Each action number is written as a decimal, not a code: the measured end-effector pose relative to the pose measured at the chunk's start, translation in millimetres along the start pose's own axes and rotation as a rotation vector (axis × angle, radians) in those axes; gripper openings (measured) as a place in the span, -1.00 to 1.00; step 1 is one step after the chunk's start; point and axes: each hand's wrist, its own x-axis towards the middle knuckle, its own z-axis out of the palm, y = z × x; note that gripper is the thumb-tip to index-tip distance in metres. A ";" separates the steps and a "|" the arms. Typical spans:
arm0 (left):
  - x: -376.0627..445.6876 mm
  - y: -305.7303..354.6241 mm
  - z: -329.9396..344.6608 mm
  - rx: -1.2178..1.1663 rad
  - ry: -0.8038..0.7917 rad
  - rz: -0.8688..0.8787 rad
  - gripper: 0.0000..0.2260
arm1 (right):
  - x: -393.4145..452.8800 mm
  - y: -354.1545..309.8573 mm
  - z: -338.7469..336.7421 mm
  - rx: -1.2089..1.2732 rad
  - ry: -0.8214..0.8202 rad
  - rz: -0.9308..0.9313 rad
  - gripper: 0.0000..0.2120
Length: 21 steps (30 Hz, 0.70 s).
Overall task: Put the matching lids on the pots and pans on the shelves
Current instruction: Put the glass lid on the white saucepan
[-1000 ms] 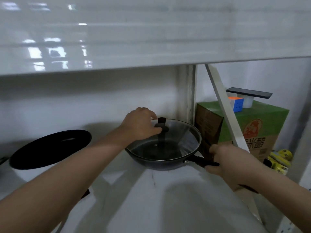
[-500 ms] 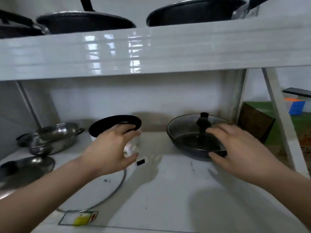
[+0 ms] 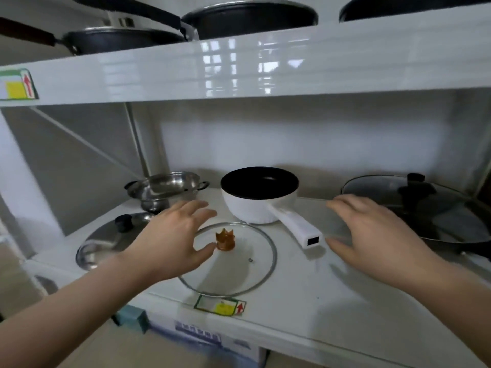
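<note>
**A:** Looking at the head view — the left hand (image 3: 170, 243) sits at centre-left of the frame with fingers spread and holding nothing, its thumb just beside the amber knob (image 3: 225, 239) of the glass lid (image 3: 233, 272). That lid lies flat on the lower shelf (image 3: 332, 301), just in front of the white pot (image 3: 259, 200).

**B:** And the right hand (image 3: 372, 235)?

**A:** Open as well, fingers loosely spread, hovering right of centre between the pot's white handle (image 3: 297, 228) and the dark pan (image 3: 438, 216) at the right edge, which already wears a glass lid.

**B:** So which step is in hand?

**A:** Lidding the white pot, I'd judge — its black interior is uncovered. The next move calls for pinching the knob, lifting the lid level and setting it squarely on the rim. The steel pot (image 3: 164, 188) and steel lid (image 3: 106, 240) at left are not yet paired.
</note>
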 end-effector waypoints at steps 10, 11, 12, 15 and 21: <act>72.2 -66.0 57.3 -0.094 -0.071 0.183 -0.48 | 82.5 -53.8 40.4 0.068 -0.104 0.157 -0.47; 78.0 -67.6 60.4 -0.093 -0.072 0.200 -0.49 | 89.3 -57.1 42.4 0.070 -0.115 0.169 -0.47; 83.2 -69.3 63.9 -0.094 -0.068 0.211 -0.48 | 95.4 -59.7 44.4 0.068 -0.123 0.176 -0.46; 91.5 -68.6 78.4 -0.141 -0.065 0.247 -0.43 | 106.0 -60.9 54.9 0.054 -0.133 0.197 -0.45; 100.5 -62.3 119.8 -0.186 -0.119 0.229 -0.31 | 104.5 -55.0 85.8 0.004 -0.165 0.247 -0.41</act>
